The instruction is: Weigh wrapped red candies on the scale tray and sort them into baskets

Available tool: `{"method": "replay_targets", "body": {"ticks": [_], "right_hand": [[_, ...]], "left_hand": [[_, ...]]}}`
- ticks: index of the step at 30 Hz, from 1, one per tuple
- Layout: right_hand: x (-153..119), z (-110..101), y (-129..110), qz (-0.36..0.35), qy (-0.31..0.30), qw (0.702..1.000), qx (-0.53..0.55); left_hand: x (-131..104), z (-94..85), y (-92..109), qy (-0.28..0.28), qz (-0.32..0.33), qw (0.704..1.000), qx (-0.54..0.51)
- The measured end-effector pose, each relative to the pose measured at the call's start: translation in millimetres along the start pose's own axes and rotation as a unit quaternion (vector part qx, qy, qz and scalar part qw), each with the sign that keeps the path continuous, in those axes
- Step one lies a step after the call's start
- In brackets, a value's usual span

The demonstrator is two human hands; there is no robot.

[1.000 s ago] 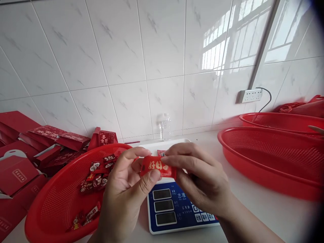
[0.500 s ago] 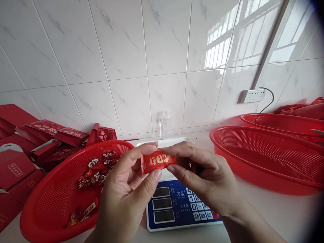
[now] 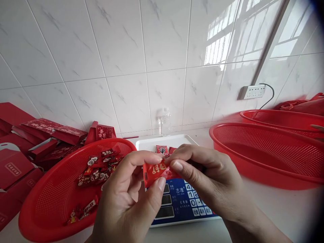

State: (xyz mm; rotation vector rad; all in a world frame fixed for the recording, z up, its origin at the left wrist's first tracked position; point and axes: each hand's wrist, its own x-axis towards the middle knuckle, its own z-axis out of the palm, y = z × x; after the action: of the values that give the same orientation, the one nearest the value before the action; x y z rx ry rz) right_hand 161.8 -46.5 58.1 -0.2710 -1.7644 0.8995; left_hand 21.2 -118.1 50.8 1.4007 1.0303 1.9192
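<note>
A: Start closest in. What do the hands have?

B: The left hand [image 3: 126, 199] and the right hand [image 3: 212, 182] share one small red packet [image 3: 154, 171], held up between them.

A: How does it sit against the fingers?

B: At its left part, the left forefinger bends over the upper edge and the thumb presses the lower edge, so that pinch is parted only by the packet's height. Its left end sticks out free between them, tilted downward.

A: And the other side?

B: The right thumb and forefinger are nearly together, nipping the packet toward its right end, which they partly cover. Something dark red shows under the right hand; I can't tell whether those curled fingers hold it.

A: Beneath and beyond?

B: A scale [image 3: 181, 214] with a blue key panel, and behind that its white tray [image 3: 146, 143] with red packets [image 3: 162, 149] on it. A red basket [image 3: 45, 222] of wrapped pieces [image 3: 101, 168] stands left; another basket [image 3: 255, 177] is well to the right.

A: Farther off?

B: Red boxes [image 3: 17, 168] heaped on the left, a clear bottle [image 3: 166, 123] near the tiled wall [image 3: 121, 40], and a socket strip [image 3: 253, 91] on it.
</note>
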Motion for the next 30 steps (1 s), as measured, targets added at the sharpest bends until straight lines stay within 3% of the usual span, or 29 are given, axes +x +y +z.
{"method": "replay_targets", "body": {"ticks": [8, 16, 30], "right_hand": [[5.4, 3.4, -8.1, 0.12, -0.007, 0.984, 0.134], [4.4, 1.5, -6.4, 0.141, -0.019, 0.977, 0.159], [2.7, -1.5, 0.4, 0.164, -0.022, 0.961, 0.221]], "left_hand": [[-5.6, 4.6, 2.7, 0.01, 0.006, 1.0, -0.005], [-12.1, 13.8, 8.7, 0.035, 0.019, 0.999, 0.005], [-11.1, 11.2, 7.7, 0.031, 0.02, 0.999, -0.018]]}}
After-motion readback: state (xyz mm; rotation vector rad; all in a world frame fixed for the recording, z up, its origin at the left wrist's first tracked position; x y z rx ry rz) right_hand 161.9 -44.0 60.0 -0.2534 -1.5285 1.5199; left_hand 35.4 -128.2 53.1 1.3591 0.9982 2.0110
